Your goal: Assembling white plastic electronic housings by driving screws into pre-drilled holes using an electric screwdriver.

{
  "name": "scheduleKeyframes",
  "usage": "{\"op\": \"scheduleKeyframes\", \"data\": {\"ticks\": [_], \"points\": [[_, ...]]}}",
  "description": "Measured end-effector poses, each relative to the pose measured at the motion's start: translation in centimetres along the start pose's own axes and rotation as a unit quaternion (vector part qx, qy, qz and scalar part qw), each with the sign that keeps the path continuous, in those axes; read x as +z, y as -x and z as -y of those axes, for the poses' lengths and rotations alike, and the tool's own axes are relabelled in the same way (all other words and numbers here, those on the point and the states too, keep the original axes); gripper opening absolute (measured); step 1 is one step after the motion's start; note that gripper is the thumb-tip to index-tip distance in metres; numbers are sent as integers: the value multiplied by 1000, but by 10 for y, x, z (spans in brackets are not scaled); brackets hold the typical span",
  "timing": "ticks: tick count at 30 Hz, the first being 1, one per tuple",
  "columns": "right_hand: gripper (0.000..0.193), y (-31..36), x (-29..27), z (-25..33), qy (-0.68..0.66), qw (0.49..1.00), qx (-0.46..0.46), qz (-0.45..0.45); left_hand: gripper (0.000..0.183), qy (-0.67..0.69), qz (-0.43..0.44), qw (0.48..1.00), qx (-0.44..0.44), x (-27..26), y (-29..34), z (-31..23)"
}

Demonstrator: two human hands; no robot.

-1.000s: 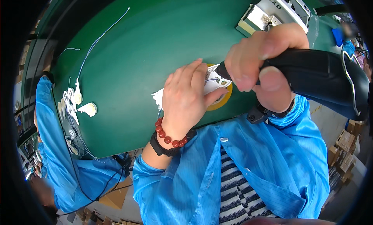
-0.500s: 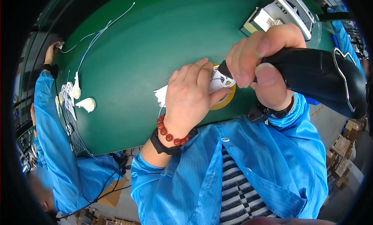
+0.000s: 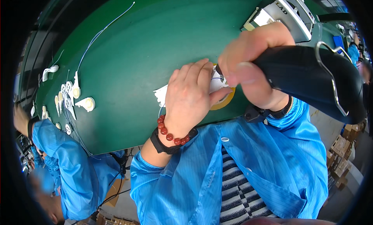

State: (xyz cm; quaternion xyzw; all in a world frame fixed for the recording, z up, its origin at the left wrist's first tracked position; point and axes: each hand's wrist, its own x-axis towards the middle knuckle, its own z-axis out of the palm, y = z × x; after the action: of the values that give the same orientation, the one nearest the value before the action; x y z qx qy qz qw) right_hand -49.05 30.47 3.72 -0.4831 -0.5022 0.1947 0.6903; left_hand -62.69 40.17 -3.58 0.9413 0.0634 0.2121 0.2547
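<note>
My right hand (image 3: 254,56) grips a black electric screwdriver (image 3: 307,75) with a wire hanging loop at its back end. The screwdriver's nose points left and down onto a white plastic part (image 3: 217,84); its bit is hidden behind my fingers. My left hand (image 3: 188,89) lies over this part and holds it down, thumb on the near side. A thin wire crosses the part, and a jagged white end sticks out left of my palm. Beneath the part sits a yellow ring (image 3: 226,103), which looks like a tape roll.
Several white plastic parts (image 3: 86,104) with round cream discs and thin cables (image 3: 96,37) lie at the table's left. Another white part (image 3: 49,70) rests at the far left, near a co-worker's sleeve (image 3: 64,147). A white-and-black machine (image 3: 289,15) stands back right.
My right hand and the screwdriver have shifted slightly left over the white part. My left hand stays put. The co-worker's arm has drawn back toward the lower left, leaving a white part lying there.
</note>
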Motion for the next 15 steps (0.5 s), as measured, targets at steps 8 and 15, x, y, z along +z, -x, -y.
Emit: {"op": "scheduleKeyframes", "data": {"ticks": [8,15], "points": [[23,-5,-3,0,130,990,-19,57,54,20,-16,1000,16,0,1,2],[21,8,-29,30,-65,995,-76,-23,64,-23,35,999,-30,-9,-6,-16]]}}
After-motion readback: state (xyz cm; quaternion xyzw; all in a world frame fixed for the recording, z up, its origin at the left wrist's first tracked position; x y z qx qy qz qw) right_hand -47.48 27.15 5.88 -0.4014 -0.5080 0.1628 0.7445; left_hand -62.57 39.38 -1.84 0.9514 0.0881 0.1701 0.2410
